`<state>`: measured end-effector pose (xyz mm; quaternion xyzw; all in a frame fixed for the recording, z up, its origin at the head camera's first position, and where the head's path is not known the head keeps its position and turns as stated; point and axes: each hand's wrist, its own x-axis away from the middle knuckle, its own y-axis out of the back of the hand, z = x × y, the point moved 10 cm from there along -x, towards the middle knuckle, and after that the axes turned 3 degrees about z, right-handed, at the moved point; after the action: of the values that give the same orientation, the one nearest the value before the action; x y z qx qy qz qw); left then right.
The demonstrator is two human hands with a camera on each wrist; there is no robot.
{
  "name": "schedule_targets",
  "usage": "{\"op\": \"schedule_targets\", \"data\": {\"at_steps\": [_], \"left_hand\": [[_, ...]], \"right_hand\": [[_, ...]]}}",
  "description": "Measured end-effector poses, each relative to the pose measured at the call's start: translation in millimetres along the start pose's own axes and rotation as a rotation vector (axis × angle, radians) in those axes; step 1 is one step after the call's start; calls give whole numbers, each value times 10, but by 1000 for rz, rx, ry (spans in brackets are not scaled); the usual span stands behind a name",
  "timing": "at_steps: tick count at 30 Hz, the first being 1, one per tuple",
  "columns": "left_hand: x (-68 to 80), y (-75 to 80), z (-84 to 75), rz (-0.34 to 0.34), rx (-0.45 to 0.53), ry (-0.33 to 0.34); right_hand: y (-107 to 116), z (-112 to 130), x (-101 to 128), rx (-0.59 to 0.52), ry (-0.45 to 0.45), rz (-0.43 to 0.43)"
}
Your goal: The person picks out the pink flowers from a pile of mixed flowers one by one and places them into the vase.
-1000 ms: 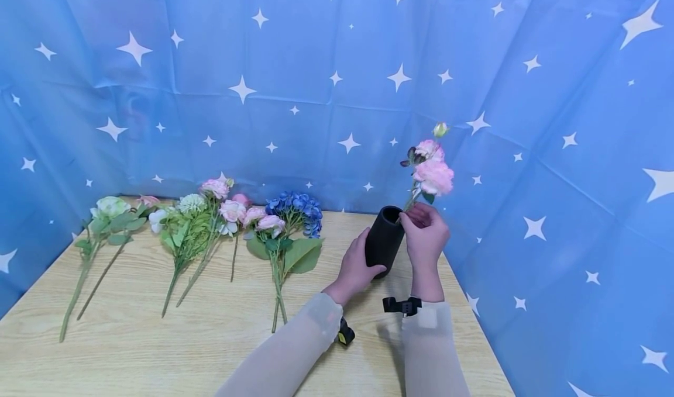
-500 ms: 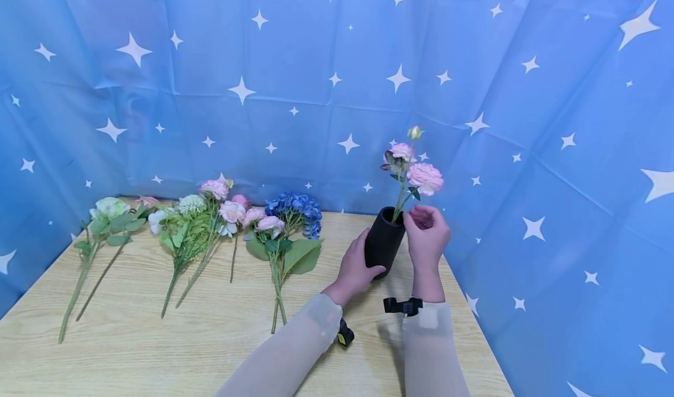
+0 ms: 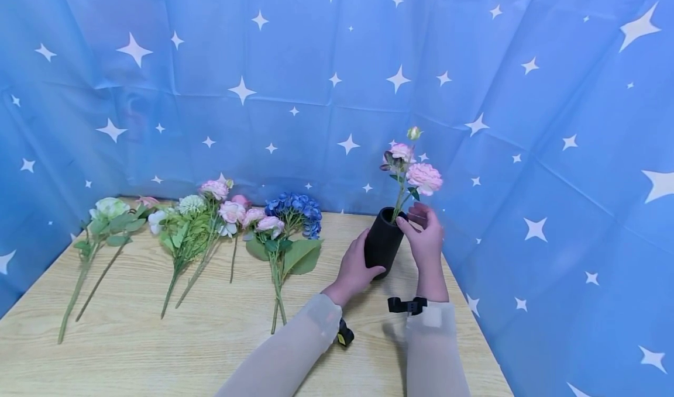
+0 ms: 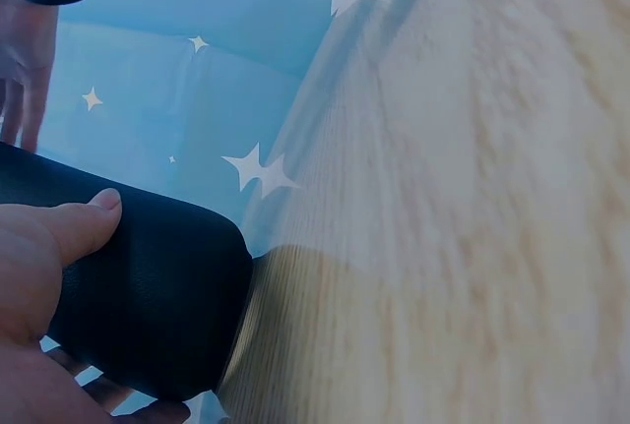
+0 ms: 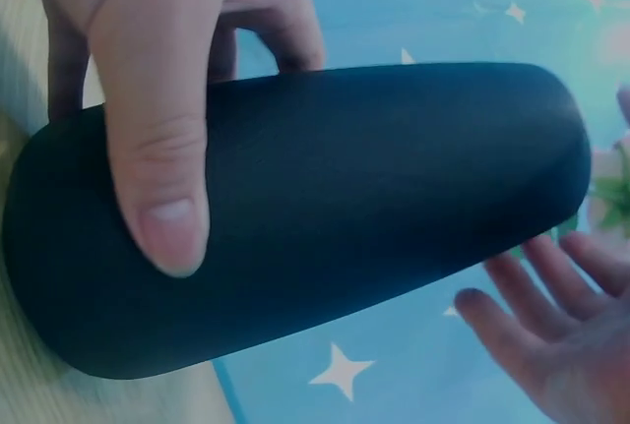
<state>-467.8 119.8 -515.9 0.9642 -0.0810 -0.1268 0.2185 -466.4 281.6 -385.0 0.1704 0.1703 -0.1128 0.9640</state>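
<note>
Left hand [image 3: 354,266] grips black vase [image 3: 383,242] near table's [image 3: 158,338] right edge, right hand [image 3: 424,233] looks open beside rim; top-heavy pink flower stem [image 3: 408,172] could tip vase if released.

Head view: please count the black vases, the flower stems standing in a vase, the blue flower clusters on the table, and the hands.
Black vase: 1
Flower stem in the vase: 1
Blue flower cluster: 1
Hands: 2 (left hand, right hand)
Total: 5

Upright black vase [image 3: 383,244]; pink flowers [image 3: 416,172] inside
</note>
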Motion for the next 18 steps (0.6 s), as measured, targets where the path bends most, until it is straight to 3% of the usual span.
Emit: {"op": "schedule_targets", "data": {"at_steps": [4, 8, 18], "left_hand": [[-4, 4, -7, -2, 4, -4], [-4, 11, -14, -1, 2, -8], [-11, 19, -46, 3, 12, -28]], "right_hand": [[-129, -155, -22, 47, -58, 130], [-232, -215, -27, 95, -54, 193], [-286, -233, -17, 134, -40, 168]]}}
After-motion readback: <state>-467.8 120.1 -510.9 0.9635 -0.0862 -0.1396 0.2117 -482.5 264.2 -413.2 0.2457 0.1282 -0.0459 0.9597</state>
